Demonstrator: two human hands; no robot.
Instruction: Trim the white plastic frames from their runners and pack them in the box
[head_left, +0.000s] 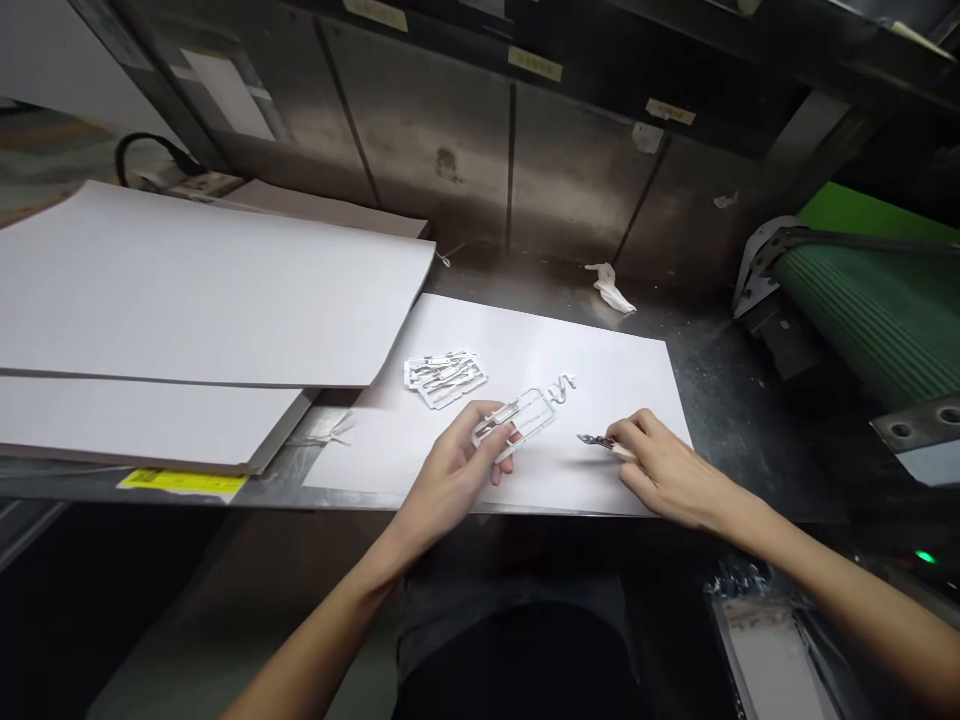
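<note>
Left hand (457, 465) pinches a thin white rectangular plastic frame (525, 415) by its near end, thumb on top and fingers curled under. The frame's far end sticks out just above the white paper sheet (622, 370) on the dark metal bench (720, 380). Right hand (664, 470) is closed narrowly around a small dark-tipped pen-like tool (598, 440), tip resting on the sheet and apart from the frame. The frame looks light, thin, somewhat flexible and snappable, so best held by its outer rim, not the inner ribs. Counts: one frame in hand, one tool, one loose heap of similar white frames (444, 377) (several, exact number unclear), a few tiny white offcuts (562, 387), at least two large white boards (187, 290) stacked to the left, one green ribbed roller (877, 310) to the right.
</note>
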